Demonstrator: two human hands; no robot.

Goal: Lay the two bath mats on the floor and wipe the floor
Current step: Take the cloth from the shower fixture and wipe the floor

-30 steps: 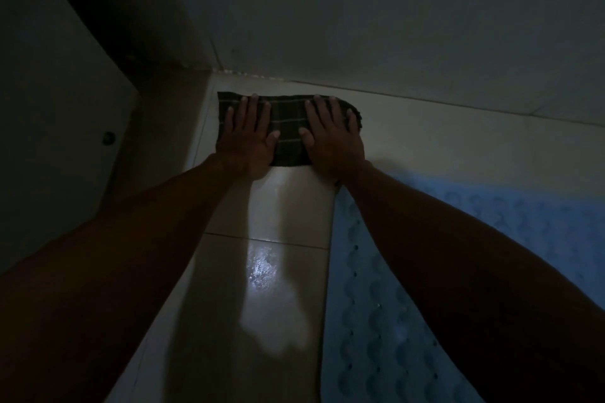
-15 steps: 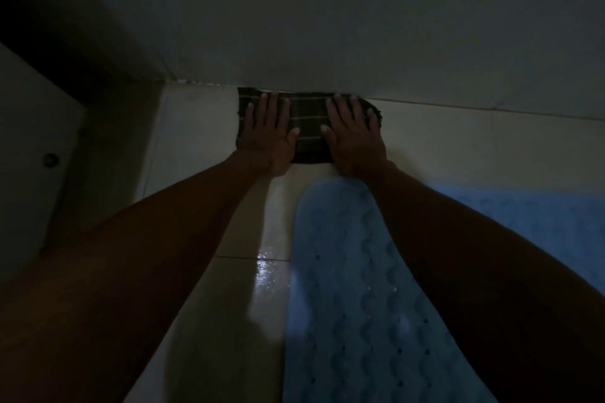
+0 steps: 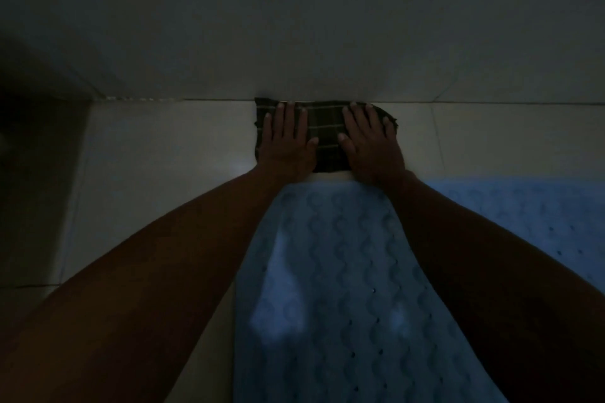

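Note:
A dark plaid cloth [image 3: 327,136] lies flat on the pale tiled floor [image 3: 163,157], right against the foot of the wall. My left hand [image 3: 288,144] presses on its left half with straight fingers. My right hand [image 3: 371,144] presses on its right half the same way. A light blue bath mat [image 3: 330,271] with a wavy raised pattern and small holes lies between my forearms, its far end just short of the cloth. A second blue mat [image 3: 530,216] lies to the right, partly hidden by my right arm.
The plain wall [image 3: 294,26] fills the upper half of the view. A dark corner and a darker strip of floor [image 3: 39,173] are at the left. The light is dim.
Both hands have slid the cloth to the right along the foot of the wall, away from the left corner. It now lies just beyond the end of the nearer mat.

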